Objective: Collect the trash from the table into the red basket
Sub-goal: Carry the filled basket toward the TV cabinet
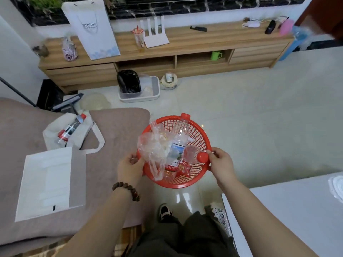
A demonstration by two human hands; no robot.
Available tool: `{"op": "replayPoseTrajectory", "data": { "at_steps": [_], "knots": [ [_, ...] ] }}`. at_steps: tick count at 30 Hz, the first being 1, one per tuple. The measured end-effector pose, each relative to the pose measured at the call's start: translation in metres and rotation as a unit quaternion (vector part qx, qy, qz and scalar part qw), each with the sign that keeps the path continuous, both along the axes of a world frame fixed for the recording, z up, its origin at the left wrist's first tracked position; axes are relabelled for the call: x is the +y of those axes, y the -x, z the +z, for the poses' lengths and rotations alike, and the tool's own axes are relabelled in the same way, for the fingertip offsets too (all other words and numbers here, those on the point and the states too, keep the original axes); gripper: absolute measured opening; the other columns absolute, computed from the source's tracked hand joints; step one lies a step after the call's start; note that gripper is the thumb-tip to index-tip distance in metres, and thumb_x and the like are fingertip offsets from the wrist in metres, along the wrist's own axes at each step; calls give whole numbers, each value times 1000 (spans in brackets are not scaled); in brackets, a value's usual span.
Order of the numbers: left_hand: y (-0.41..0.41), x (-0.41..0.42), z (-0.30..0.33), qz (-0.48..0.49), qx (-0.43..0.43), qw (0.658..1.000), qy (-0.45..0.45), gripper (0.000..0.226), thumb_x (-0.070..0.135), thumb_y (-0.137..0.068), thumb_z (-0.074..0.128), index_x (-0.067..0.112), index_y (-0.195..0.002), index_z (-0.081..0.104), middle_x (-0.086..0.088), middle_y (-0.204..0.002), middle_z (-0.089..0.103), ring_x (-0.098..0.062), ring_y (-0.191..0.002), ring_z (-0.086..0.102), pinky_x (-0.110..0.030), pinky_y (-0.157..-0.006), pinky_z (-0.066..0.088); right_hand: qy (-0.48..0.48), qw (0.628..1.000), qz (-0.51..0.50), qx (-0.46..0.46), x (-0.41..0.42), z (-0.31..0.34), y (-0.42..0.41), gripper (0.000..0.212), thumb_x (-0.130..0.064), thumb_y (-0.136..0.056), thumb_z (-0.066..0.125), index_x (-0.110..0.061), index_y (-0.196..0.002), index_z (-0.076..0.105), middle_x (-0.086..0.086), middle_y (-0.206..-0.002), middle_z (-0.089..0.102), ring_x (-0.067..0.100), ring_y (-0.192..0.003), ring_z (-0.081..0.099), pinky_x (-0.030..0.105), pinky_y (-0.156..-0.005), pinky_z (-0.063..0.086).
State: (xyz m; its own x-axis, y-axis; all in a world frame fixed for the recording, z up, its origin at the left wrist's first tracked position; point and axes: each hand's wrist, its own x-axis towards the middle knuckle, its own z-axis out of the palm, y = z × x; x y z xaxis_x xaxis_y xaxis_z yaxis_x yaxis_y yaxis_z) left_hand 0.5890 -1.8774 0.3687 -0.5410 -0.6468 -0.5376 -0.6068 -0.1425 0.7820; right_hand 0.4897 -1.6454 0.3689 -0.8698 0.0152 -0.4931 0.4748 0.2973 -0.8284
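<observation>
Basket [201,138] held above floor [259,117], between left hand [130,166] at its left rim and right hand [220,163] at its right rim. In basket: bottle [179,143] lying lengthwise, crumpled wrap [152,149] to its left. Sofa [111,127] left of basket; counter [297,210] to lower right. Cabinet [185,43] behind, across floor.

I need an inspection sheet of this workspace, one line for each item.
Surface: white table, one white crumpled thing at its far right edge.
Job's things: red plastic mesh basket holds clear plastic bottle and clear plastic wrap.
Clutter: white tote bag on grey sofa.
Hands: left hand and right hand grip the basket rim.
Cables: nothing seen.
Surroundings: wooden TV cabinet, tiled floor.
</observation>
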Motion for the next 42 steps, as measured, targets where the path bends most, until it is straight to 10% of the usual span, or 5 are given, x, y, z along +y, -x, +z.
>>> {"op": "replayPoseTrajectory", "data": {
  "at_steps": [42],
  "knots": [
    [697,13,-44,-13,-44,999,27,15,30,-91,64,16,-97,62,-8,-95,72,-22,-80,71,-33,-65,60,-70,996,32,-35,3,-45,692,21,-31,-98,44,-21,-104,61,-5,-90,66,17,-84,66,39,-80,57]
  ]
}}
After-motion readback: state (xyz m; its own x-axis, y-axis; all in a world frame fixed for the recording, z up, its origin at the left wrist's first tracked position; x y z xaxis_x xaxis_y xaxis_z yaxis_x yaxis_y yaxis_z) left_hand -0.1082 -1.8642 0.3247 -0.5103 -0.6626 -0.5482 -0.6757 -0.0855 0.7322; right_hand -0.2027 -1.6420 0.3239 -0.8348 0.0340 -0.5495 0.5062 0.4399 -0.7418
